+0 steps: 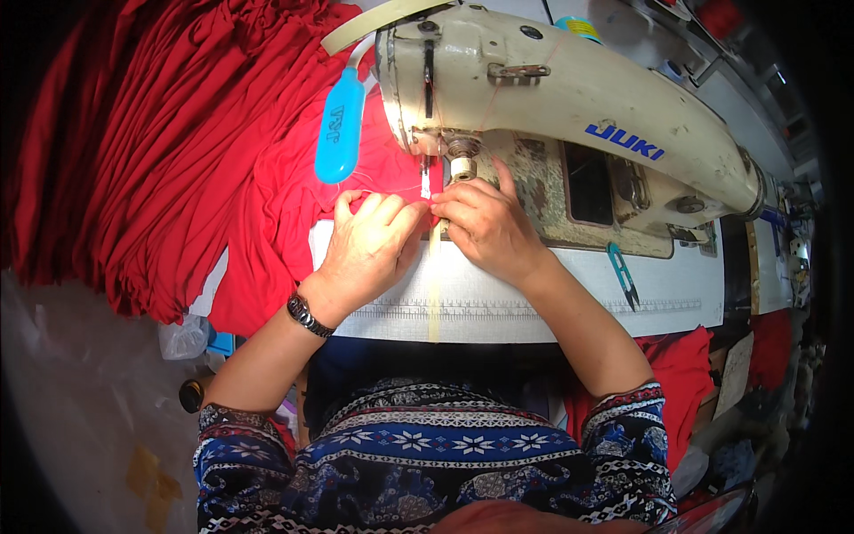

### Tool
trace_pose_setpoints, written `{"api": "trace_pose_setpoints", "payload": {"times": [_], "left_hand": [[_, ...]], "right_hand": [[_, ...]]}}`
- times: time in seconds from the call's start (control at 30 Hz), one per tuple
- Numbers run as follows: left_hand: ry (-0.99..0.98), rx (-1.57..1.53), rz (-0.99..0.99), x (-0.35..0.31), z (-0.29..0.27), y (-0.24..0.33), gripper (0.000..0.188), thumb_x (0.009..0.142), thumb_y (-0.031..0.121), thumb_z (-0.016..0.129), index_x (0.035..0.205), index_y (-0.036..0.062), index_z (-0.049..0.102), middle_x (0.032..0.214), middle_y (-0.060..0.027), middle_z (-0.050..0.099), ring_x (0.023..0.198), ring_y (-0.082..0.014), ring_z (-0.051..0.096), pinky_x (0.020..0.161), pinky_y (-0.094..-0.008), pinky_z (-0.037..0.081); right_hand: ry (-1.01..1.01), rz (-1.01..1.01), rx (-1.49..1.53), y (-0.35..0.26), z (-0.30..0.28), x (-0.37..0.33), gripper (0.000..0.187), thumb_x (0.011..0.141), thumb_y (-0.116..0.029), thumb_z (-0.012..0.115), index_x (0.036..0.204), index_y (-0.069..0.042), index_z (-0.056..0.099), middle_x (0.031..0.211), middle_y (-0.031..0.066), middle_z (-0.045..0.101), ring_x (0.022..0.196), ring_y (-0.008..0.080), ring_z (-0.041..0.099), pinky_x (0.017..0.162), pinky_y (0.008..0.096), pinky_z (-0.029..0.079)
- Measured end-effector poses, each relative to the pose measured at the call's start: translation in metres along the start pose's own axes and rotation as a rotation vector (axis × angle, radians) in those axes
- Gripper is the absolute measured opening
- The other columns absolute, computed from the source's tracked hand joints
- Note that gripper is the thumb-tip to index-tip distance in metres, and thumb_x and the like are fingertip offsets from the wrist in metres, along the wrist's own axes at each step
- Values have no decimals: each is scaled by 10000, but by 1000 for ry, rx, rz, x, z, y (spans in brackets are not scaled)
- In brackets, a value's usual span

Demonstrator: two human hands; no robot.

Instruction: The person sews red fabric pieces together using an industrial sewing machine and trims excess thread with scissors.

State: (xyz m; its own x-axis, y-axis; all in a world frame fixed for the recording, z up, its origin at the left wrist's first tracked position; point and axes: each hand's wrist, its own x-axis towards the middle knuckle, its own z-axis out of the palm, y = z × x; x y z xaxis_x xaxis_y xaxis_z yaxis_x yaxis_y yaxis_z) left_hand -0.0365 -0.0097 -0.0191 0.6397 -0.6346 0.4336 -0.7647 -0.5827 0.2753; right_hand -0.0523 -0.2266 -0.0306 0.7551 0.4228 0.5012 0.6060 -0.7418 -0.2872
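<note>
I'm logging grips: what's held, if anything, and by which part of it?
The right hand seems to pinch the crumpled red fabric by its near edge; whether the left hand grips or presses it is unclear.

Bold blue lettering [625, 142] runs along the arm of the cream sewing machine [551, 93], dark characters [334, 125] stand sideways on the blue paddle-shaped lamp [340, 162], and tiny, unreadable scale marks [658, 307] line the worktop's [391, 332] ruler strip [498, 310].

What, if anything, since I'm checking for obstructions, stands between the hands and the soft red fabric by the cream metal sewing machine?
Nothing visible: the left hand and right hand touch the red fabric; the blue paddle-shaped piece shows beyond the left hand.
</note>
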Motion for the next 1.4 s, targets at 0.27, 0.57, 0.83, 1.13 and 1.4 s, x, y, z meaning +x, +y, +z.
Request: {"api": "trace_pose_setpoints", "payload": {"times": [0.27, 0.57, 0.83, 1.13, 1.4], "left_hand": [[-96, 80, 36, 2, -5, 3, 297, 823, 112, 703, 1116, 109, 657, 1068, -31, 603, 1005, -226, 614, 978, -561, 365], [-80, 59, 15, 0, -5, 3, 286, 815, 163, 716, 1090, 112, 655, 1110, -32, 613, 1073, -229, 598, 992, -552, 360], [-57, 118, 32, 0, -5, 3, 247, 831, 176, 721, 1062, 117, 657, 1068, -31, 625, 1027, -228, 606, 1000, -533, 358], [10, -9, -13, 13, 6, -7, 98, 884, 169, 694, 938, 91, 672, 852, -67, 592, 878, -249, 604, 927, -471, 406], [-113, -548, -359, 41, 14, -42, 263, 1047, 254, 581, 989, -1, 608, 739, 8, 571, 665, -49, 503, 569, -251, 424]], "right_hand": [[1, 95, -7, 1, 0, 0, 326, 828, -76, 676, 1144, -145, 713, 1140, 12, 665, 1091, 200, 623, 1140, 612, 268], [29, 64, -49, -2, 3, 2, 297, 810, -74, 672, 1098, -123, 723, 1138, -6, 649, 1098, 187, 597, 1137, 658, 228], [-2, 38, -63, -2, 2, 3, 290, 819, -90, 653, 1098, -119, 727, 1138, -21, 680, 1110, 173, 588, 1131, 714, 181], [-92, 149, 73, 2, 2, 9, 289, 840, -127, 637, 1117, -106, 716, 1118, 25, 667, 1143, 223, 585, 1136, 707, 177], [-156, 308, 242, 18, 8, 16, 241, 872, -169, 641, 1083, -89, 726, 1071, 73, 651, 1100, 261, 605, 1138, 682, 174]]}}
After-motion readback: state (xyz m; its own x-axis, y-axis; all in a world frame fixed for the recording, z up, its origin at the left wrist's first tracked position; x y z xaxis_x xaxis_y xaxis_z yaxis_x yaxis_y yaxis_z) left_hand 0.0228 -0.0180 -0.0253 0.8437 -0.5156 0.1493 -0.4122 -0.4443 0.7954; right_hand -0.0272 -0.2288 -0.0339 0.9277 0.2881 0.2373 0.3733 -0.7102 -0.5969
